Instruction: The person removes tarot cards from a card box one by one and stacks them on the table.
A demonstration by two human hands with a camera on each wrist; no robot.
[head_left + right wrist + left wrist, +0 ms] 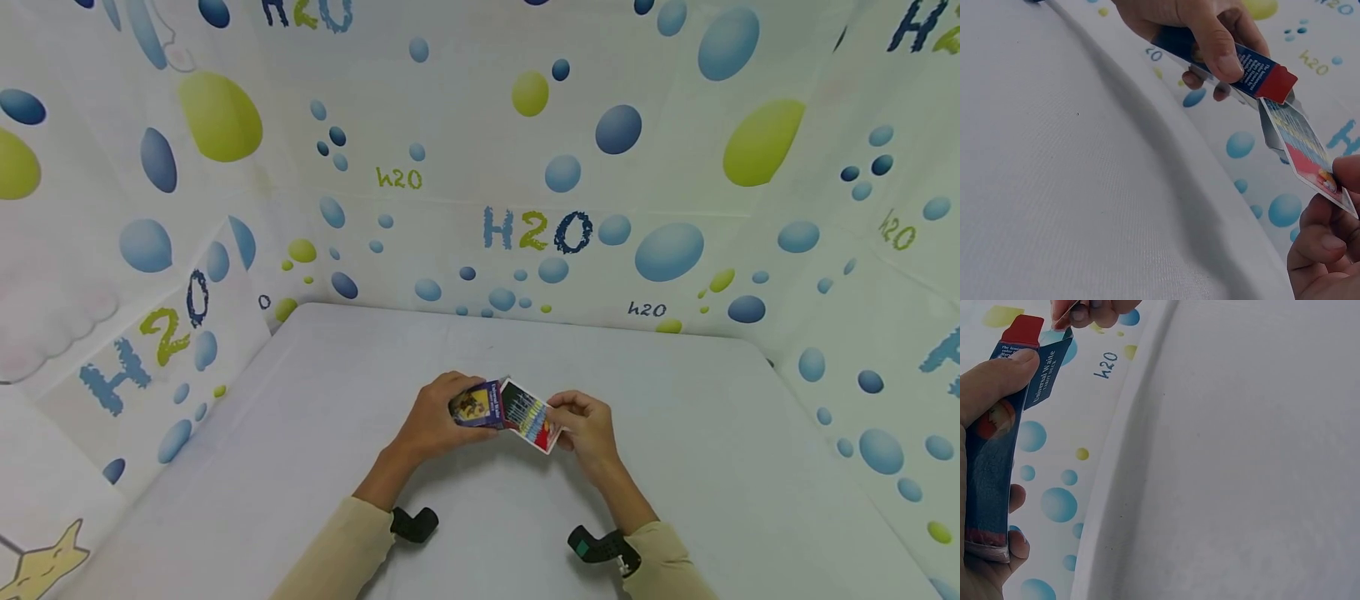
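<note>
My left hand [431,421] grips a small dark blue card box [480,404], its thumb along one side and fingers round the other. The lid flap [1046,376] stands open and reads "Universal Waite"; a red side tab [1280,84] sticks out at the same end. At that open end is a white-bordered tarot card [531,415] with a coloured picture. My right hand [588,429] pinches the card's far corner between thumb and fingers. The card slants away from the box, its near end at the opening. Whatever lies inside the box is hidden.
Both hands are above a white-covered table [300,375]. A white backdrop [465,108] with blue and green drops and "H2O" lettering rises behind and at both sides. Black wrist devices [416,525] sit below each hand, at the beige sleeve cuffs.
</note>
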